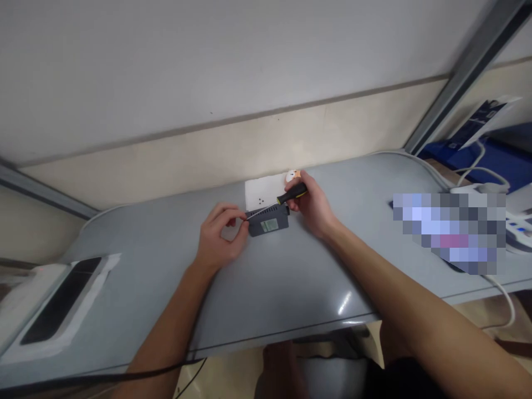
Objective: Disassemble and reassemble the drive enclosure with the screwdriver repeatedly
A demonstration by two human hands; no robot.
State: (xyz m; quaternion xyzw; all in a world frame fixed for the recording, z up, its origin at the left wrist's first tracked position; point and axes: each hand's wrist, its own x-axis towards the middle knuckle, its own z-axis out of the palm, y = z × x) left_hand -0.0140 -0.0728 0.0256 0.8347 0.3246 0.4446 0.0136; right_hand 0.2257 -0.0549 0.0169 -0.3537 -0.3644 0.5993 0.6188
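My right hand (311, 202) is wrapped round the black and yellow handle of a screwdriver (292, 194), whose thin metal shaft slants down to the left. Its tip reaches the left corner of a flat dark grey box (279, 226) with a row of vent slots and a pale label. At that corner my left hand (220, 235) pinches thumb and forefinger together beside the tip; what lies between them is too small to make out. Behind the box is a white sheet (260, 189) with several tiny dark pieces, possibly screws, on it.
A small white and orange figure (292, 176) stands behind my right fingers. A black phone-like slab (62, 299) lies at the left of the grey table (286, 288). On the right are a blurred-out device (449, 230), a white power strip (519, 230) and white cables. A wall closes off the back.
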